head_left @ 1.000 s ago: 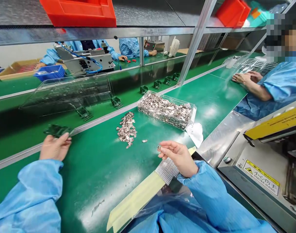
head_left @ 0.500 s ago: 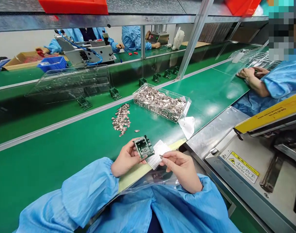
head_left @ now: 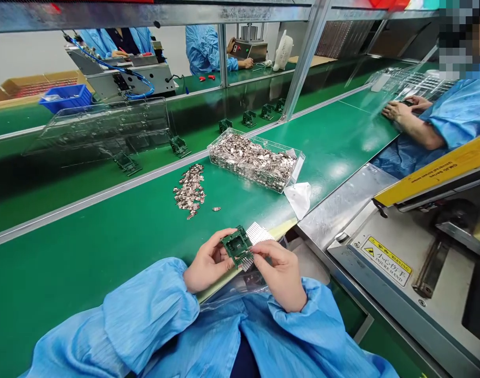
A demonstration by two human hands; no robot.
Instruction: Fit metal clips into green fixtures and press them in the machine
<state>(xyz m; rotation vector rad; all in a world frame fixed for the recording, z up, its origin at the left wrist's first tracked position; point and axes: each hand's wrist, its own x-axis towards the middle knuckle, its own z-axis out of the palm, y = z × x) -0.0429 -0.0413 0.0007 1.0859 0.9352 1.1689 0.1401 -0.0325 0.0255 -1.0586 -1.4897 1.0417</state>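
Observation:
My left hand (head_left: 209, 262) grips a square green circuit-board assembly (head_left: 237, 245) with an open middle, tilted above the table edge. The thumb and fingers of my right hand (head_left: 280, 268) are pinched together at the assembly's lower right edge. Whatever lies between those fingertips is too small to make out. A white sheet with rows of small strips (head_left: 259, 232) sits behind and under the assembly, partly covered by it and by my right fingers. Beyond my hands, a loose pile of small metal parts (head_left: 190, 190) lies on the green surface, with a single metal part (head_left: 216, 209) apart from it.
A clear plastic box of metal parts (head_left: 256, 160) stands ahead, with a white scrap (head_left: 299, 198) at its near corner. Several board assemblies (head_left: 179, 146) line the far strip beyond the rail. A machine with a warning label (head_left: 386, 261) flanks my right; a co-worker's hands (head_left: 399, 109) work farther off.
My right hand has moved left from the white sheet to the edge of the board assembly. The assembly has turned and tilted in my left hand. The camera view has shifted slightly.

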